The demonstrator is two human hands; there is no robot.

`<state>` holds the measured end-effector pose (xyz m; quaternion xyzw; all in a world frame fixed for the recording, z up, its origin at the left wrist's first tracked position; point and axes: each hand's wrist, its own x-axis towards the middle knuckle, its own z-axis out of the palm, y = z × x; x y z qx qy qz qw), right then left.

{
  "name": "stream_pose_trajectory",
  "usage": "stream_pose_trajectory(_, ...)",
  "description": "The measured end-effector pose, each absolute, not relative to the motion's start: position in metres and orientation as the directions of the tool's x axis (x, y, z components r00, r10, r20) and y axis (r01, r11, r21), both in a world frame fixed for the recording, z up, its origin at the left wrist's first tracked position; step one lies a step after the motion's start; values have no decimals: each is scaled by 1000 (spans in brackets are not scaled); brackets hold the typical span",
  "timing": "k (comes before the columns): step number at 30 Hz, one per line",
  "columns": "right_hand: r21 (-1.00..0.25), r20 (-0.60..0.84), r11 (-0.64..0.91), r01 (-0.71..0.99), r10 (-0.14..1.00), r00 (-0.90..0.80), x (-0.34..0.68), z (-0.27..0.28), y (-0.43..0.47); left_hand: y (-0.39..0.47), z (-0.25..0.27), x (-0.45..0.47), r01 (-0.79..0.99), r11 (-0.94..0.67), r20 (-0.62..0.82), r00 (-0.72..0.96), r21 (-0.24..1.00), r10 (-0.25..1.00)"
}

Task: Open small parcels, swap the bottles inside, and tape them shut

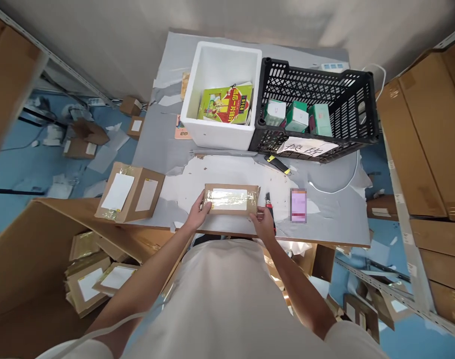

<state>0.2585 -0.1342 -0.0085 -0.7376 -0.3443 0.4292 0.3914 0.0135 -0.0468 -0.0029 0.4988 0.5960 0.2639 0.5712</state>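
Taped cardboard parcel [233, 209] gripped at both ends, just below frame centre

Left hand [198, 213] closed on the parcel's left end, thumb over the near corner. Right hand [264, 223] grips the near right corner, thumb on top; its fingers are partly hidden. Parcel is over the worktable [325, 232], white shipping label [231, 194] up, clear tape across it. Can't tell if it's resting or slightly lifted.

Handling: probably light to moderate; contents not visible. Cardboard looks fairly stiff, maybe a bit of give mid-span. Tape likely slick, so bare cardboard ends are the better hold; one hand per end should keep it level. Fragility can't be judged.

Nearby: red-and-black utility knife [270, 207] just beside the right hand, smartphone [298, 205] farther right. Black-and-yellow box cutter [277, 164] above right of the parcel. White foam box [218, 135] with booklets [227, 104], upper centre; black plastic crate [368, 107] with green cartons [298, 117], upper right. Larger labelled carton [147, 199] at left, well apart from the left hand.
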Motion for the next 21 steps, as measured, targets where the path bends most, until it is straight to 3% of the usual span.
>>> stream_pose_trajectory(3,-870,-358,-446,209,864,353,268,-12,-135,-52,-8,4,331,349,-423,187,877,886)
stream_pose_trajectory(9,-834,-346,-437,337,890,298,284,-33,-141,-62,-33,-22,537,166,-366,291,827,884)
stream_pose_trajectory(14,-844,-405,-472,253,872,276,274,-48,-133,-61,-48,-21,457,162,-349,362,875,864)
stream_pose_trajectory(18,-876,-383,-443,192,880,282,266,-41,-125,-55,-38,-18,396,220,-350,292,891,890)
stream_pose_trajectory(21,-855,-362,-445,265,879,309,263,-29,-119,-42,-26,-21,483,170,-308,221,859,925)
